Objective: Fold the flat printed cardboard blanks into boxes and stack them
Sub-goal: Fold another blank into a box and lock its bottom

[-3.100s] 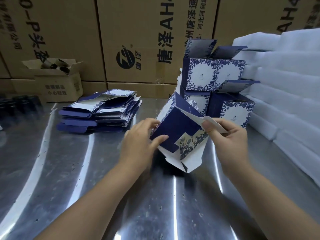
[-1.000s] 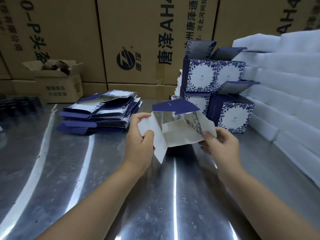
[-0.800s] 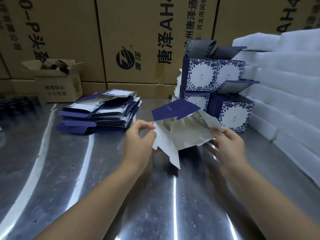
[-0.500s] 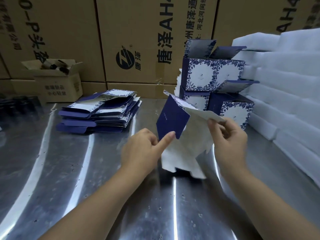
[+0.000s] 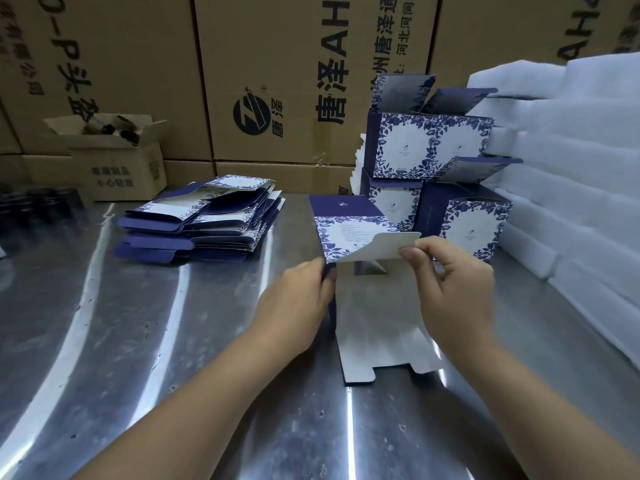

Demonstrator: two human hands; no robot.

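Standing the half-folded box (image 5: 349,233) on the steel table (image 5: 138,341), you hold it with both hands. Your left hand (image 5: 298,301) grips the box by its left edge, fingers curled in against the card. Your right hand (image 5: 453,282) pinches the white top flap (image 5: 379,247) at its right corner between thumb and forefinger, with the other fingers curled beneath. The flap slants across the foot of the printed blue-and-white floral panel behind it. The box's plain white inside faces you, and its lower flap (image 5: 377,355) lies out on the table towards you, notched along its near edge.

To the left of the box, well apart from it, lies the pile of flat blanks (image 5: 201,223), navy and floral, fanned unevenly. Just behind the box and to its right, the folded boxes (image 5: 408,147) stand stacked in two tiers, their lid flaps open. White foam sheets (image 5: 571,150) are piled along the right side of the table, close to that stack. Big brown printed cartons (image 5: 277,46) wall the back. A small open carton (image 5: 117,171) sits at the far left with dark tubes in it.
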